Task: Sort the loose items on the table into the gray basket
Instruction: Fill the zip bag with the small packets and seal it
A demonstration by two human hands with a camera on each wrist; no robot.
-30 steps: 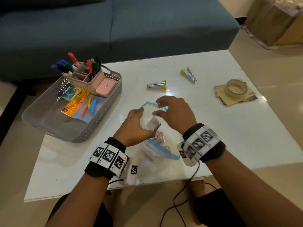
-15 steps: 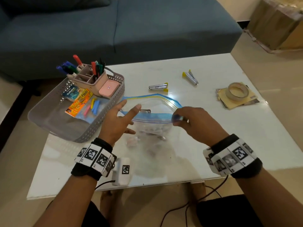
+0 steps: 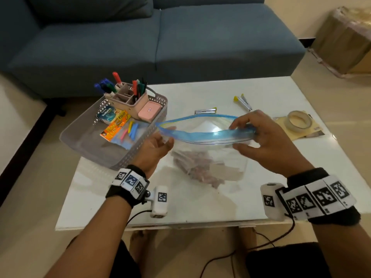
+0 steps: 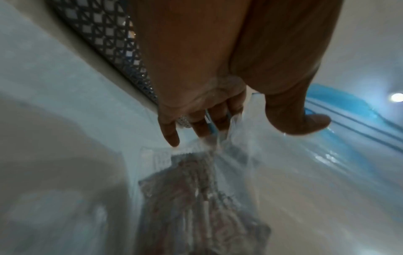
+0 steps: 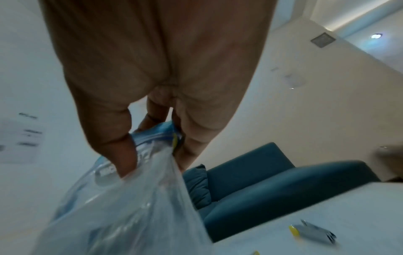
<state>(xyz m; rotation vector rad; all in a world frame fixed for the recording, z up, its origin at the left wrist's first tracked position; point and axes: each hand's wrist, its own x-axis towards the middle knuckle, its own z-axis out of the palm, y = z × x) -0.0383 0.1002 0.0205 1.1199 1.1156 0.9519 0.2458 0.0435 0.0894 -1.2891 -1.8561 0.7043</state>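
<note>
A clear zip bag [image 3: 200,135] with a blue seal strip hangs above the white table [image 3: 220,197], its mouth stretched wide between my hands. My left hand [image 3: 166,138] grips its left end, with the strip running between the fingers [image 4: 205,127] in the left wrist view. At the right end my right hand [image 3: 241,135] pinches the strip, the thumb [image 5: 124,160] pressed on the plastic. Pinkish items [image 3: 196,167] lie in the bag's bottom. The gray basket [image 3: 80,141] stands just left of my left hand.
The basket holds a pink organizer [image 3: 130,99] full of markers, a pink case and packets. Two small staplers [image 3: 205,111] [image 3: 243,101] lie on the table beyond the bag. A tape roll [image 3: 299,120] sits on papers at the right. A blue sofa [image 3: 180,47] stands behind.
The bag has come up off the table and its mouth is pulled wider. My left hand, open half a second ago, now grips the left end. My right hand still holds the right end.
</note>
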